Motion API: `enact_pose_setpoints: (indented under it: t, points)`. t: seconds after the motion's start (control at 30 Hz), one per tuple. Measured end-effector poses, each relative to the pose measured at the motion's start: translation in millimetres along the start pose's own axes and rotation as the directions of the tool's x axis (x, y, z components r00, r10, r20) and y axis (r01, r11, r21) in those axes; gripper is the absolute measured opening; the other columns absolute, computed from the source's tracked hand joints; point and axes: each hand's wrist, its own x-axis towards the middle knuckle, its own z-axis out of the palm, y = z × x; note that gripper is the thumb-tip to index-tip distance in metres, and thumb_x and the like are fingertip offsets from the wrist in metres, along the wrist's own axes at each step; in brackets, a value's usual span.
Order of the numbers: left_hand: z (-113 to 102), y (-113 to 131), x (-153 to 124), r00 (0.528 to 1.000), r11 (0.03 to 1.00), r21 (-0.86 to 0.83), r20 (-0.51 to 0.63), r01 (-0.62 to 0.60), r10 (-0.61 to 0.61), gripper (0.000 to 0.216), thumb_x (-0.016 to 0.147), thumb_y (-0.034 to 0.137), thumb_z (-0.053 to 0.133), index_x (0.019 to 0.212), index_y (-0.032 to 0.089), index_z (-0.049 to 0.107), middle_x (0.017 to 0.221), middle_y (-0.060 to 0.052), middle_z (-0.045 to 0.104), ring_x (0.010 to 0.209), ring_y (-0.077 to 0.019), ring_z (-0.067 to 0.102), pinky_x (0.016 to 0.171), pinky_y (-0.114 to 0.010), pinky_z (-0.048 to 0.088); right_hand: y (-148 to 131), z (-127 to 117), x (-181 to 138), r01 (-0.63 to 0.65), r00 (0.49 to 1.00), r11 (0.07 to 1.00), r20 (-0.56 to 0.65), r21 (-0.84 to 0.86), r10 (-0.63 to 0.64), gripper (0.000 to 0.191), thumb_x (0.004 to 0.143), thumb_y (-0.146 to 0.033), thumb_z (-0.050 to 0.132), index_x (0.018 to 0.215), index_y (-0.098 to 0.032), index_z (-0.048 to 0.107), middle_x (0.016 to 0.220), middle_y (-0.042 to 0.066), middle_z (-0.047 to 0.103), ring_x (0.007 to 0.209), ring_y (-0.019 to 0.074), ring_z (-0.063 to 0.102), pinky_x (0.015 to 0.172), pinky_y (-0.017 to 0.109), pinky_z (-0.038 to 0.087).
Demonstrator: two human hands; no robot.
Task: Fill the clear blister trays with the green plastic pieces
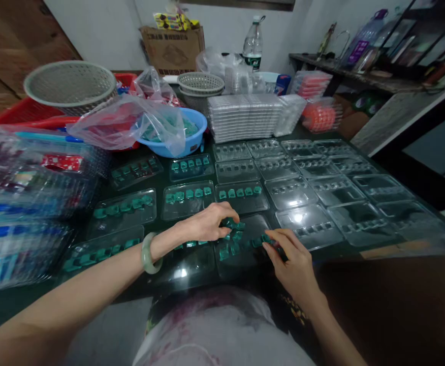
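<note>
My left hand (215,222), with a pale green bangle (149,254) on its wrist, is closed around several small green translucent pieces (233,223). It hovers over a clear plastic tray (245,262) at the table's near side, where green pieces (228,250) sit at the left. Over the same tray's right part, my right hand (288,251) pinches a green piece (260,240) between thumb and fingertips. Just beyond, another clear tray (241,203) carries a row of green pieces. The exact shape of the held pieces is blurred.
Clear trays (310,226) without green pieces spread to the right; filled trays (125,208) lie left. Behind stand a blue basin (195,140) of green pieces, stacked clear trays (245,117) and a grey basket (70,84). Blurred packages (28,203) pile up at far left.
</note>
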Motion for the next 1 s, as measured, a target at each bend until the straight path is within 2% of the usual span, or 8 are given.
enact_pose_setpoints:
  t: [0.1,0.2,0.37,0.47,0.6,0.7,0.83,1.0]
  points:
    - [-5.4,-3.2,0.6,0.986,0.979,-0.171,-0.097,0.114,-0.132,0.027,0.068,0.015,0.056,0.095,0.016,0.061,0.084,-0.003,0.056,0.067,-0.0123,0.054,0.058,-0.023,0.043,-8.9,2.8,9.0,-0.016,1.0,0.995,0.014,0.097,0.015,0.022,0.082,-0.021,0.047,0.102,-0.02,0.056,0.094,0.006,0.055,0.073,0.0136,0.055,0.069,0.027,0.047]
    - [-7.8,-4.7,1.0,0.956,0.89,-0.419,-0.139,0.182,-0.26,0.026,0.068,0.016,0.057,0.094,0.014,0.06,0.067,0.0,0.055,0.055,-0.0096,0.051,0.05,-0.021,0.04,-21.3,9.8,16.7,-0.019,0.998,0.987,0.069,0.159,0.009,0.022,0.083,-0.021,0.047,0.103,-0.021,0.055,0.092,0.005,0.055,0.069,0.0121,0.053,0.065,0.026,0.046]
    - [-8.6,2.4,-3.7,0.929,0.527,-0.838,-0.071,0.142,-0.364,0.026,0.066,0.017,0.063,0.091,0.012,0.058,0.067,0.0,0.055,0.052,-0.0078,0.052,0.049,-0.021,0.044,-41.7,24.3,28.5,-0.044,0.995,0.974,0.098,0.222,0.023,0.024,0.081,-0.025,0.051,0.104,-0.022,0.054,0.084,0.003,0.056,0.067,0.0126,0.052,0.063,0.026,0.044]
    - [-6.9,12.9,-9.4,0.942,0.354,-0.928,-0.01,0.116,-0.335,0.027,0.065,0.016,0.065,0.091,0.012,0.056,0.071,-0.002,0.056,0.054,-0.0086,0.054,0.051,-0.023,0.046,-50.4,30.8,35.1,-0.114,0.993,0.941,0.051,0.319,0.103,0.033,0.076,-0.027,0.057,0.107,-0.021,0.049,0.082,0.002,0.057,0.062,0.0117,0.052,0.057,0.025,0.044]
    - [-4.1,26.7,-15.6,0.945,0.259,-0.96,0.012,0.102,-0.326,0.025,0.064,0.016,0.067,0.085,0.012,0.055,0.071,-0.002,0.057,0.055,-0.0108,0.057,0.049,-0.024,0.048,-57.2,33.3,39.3,-0.143,0.987,0.897,-0.012,0.418,0.163,0.021,0.077,-0.025,0.057,0.097,-0.02,0.054,0.076,0.001,0.057,0.063,0.0114,0.052,0.056,0.023,0.043]
    - [-1.3,30.9,-15.9,0.938,0.192,-0.976,0.032,0.104,-0.345,0.017,0.071,0.025,0.063,0.077,0.012,0.053,0.066,-0.001,0.056,0.049,-0.0104,0.055,0.043,-0.024,0.047,-59.3,32.1,38.7,-0.165,0.984,0.859,0.024,0.485,0.176,0.013,0.076,-0.024,0.057,0.089,-0.02,0.057,0.074,0.0,0.057,0.064,0.0109,0.052,0.058,0.023,0.043]
    - [5.0,28.2,-11.2,0.917,0.111,-0.988,0.058,0.11,-0.395,0.016,0.072,0.024,0.062,0.073,0.013,0.052,0.056,0.001,0.052,0.041,-0.01,0.053,0.036,-0.021,0.043,-57.6,30.4,38.8,-0.313,0.948,0.678,0.171,0.666,0.269,0.014,0.075,-0.027,0.059,0.086,-0.019,0.056,0.069,-0.001,0.056,0.058,0.0099,0.051,0.051,0.022,0.042]
    - [10.0,27.5,-10.9,0.929,-0.031,-0.997,0.077,0.07,-0.361,0.02,0.071,0.012,0.058,0.091,0.013,0.055,0.082,-0.006,0.059,0.059,-0.0149,0.06,0.043,-0.024,0.047,-53.2,30.6,43.2,-0.384,0.897,0.31,0.271,0.87,0.35,0.014,0.077,-0.027,0.056,0.088,-0.018,0.056,0.067,-0.001,0.056,0.052,0.0077,0.049,0.047,0.021,0.04]
